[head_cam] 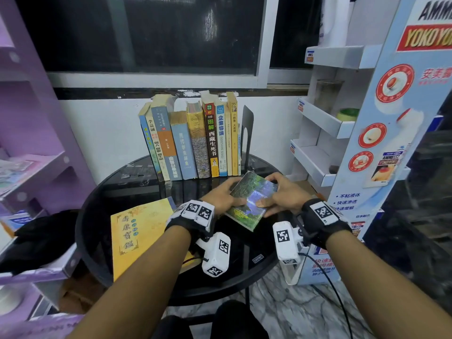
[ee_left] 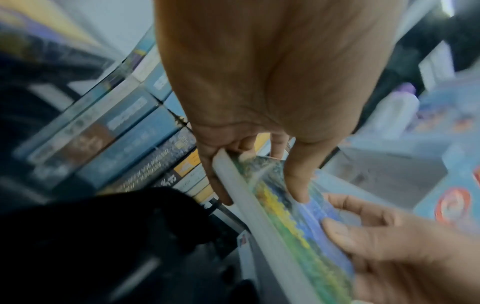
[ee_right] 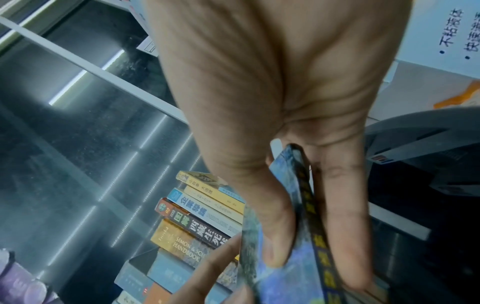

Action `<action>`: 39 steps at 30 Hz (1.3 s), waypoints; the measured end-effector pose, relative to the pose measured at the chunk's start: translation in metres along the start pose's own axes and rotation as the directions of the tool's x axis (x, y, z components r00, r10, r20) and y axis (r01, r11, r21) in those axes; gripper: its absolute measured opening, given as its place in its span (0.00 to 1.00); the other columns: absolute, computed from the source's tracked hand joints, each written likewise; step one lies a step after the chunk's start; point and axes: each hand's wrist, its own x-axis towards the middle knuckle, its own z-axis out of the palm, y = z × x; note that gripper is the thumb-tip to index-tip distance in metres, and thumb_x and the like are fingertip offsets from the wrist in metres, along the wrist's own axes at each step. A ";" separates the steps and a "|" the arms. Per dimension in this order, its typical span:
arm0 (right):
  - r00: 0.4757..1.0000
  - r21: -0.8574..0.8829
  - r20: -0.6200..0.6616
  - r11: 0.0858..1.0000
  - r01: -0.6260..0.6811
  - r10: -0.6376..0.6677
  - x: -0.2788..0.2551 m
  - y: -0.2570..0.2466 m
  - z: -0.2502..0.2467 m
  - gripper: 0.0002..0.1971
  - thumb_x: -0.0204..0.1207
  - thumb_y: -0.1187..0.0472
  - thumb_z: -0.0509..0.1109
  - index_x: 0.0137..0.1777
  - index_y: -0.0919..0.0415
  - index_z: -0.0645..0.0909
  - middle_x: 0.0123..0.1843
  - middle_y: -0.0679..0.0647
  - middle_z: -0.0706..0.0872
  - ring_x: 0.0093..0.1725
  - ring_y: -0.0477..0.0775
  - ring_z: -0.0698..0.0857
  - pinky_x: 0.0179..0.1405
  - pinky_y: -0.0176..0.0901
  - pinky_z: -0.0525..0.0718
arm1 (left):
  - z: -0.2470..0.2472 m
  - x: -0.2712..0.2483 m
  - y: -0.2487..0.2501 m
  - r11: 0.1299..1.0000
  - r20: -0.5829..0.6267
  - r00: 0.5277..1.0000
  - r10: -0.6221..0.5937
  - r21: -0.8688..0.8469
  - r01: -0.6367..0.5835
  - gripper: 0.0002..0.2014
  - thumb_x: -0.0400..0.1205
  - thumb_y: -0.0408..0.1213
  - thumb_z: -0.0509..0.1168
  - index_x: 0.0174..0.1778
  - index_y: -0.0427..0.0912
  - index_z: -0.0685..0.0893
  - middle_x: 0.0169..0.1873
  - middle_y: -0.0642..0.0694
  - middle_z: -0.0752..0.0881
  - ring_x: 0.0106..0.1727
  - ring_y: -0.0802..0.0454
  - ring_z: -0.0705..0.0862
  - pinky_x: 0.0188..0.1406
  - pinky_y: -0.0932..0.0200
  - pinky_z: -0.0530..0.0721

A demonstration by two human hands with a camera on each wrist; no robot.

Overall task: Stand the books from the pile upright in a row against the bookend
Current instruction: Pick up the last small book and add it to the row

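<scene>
A book with a green and blue landscape cover [head_cam: 253, 199] is held tilted above the round black table [head_cam: 102, 192], in front of the row's right end. My left hand [head_cam: 223, 194] grips its left edge, thumb on the cover [ee_left: 275, 207]. My right hand [head_cam: 278, 194] grips the right side with its thumb on the cover [ee_right: 283, 279]. Several books [head_cam: 195, 138] stand upright at the table's back against the black bookend [head_cam: 247, 133], which stands at their right end. A yellow book [head_cam: 139, 231] lies flat at the front left, with another book's blue corner [head_cam: 173, 203] showing beneath.
A purple shelf unit [head_cam: 36, 148] stands to the left with a black cloth [head_cam: 41, 238] on it. A white and blue cardboard display stand [head_cam: 354, 133] is close on the right. A window [head_cam: 146, 33] and a white wall lie behind the row.
</scene>
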 end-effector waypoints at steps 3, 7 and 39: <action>0.999 0.081 -0.022 0.996 0.042 -0.040 0.000 -0.008 0.000 0.28 0.66 0.78 0.78 0.61 0.60 0.72 0.55 0.64 0.85 0.49 0.73 0.89 0.39 0.59 0.90 | -0.008 0.001 0.004 0.996 -0.051 0.998 0.042 -0.081 -0.046 0.29 0.83 0.24 0.63 0.79 0.44 0.65 0.48 0.48 0.82 0.32 0.63 0.86 0.31 0.73 0.83; 0.998 0.202 -0.005 0.977 0.068 -0.069 -0.004 -0.025 0.001 0.27 0.71 0.76 0.75 0.69 0.62 0.73 0.55 0.66 0.86 0.44 0.67 0.89 0.38 0.55 0.91 | -0.019 0.002 -0.001 0.956 -0.087 0.995 0.043 -0.284 -0.067 0.29 0.82 0.22 0.64 0.78 0.44 0.69 0.48 0.44 0.86 0.39 0.54 0.89 0.44 0.61 0.89; 0.890 -0.329 -0.209 0.886 0.327 -0.406 0.018 -0.046 -0.002 0.27 0.78 0.71 0.66 0.71 0.43 0.72 0.52 0.58 0.87 0.35 0.58 0.91 0.25 0.52 0.90 | -0.056 0.031 0.053 0.748 -0.388 0.741 0.549 0.624 -0.228 0.22 0.80 0.42 0.69 0.71 0.52 0.78 0.69 0.47 0.78 0.72 0.49 0.71 0.74 0.49 0.66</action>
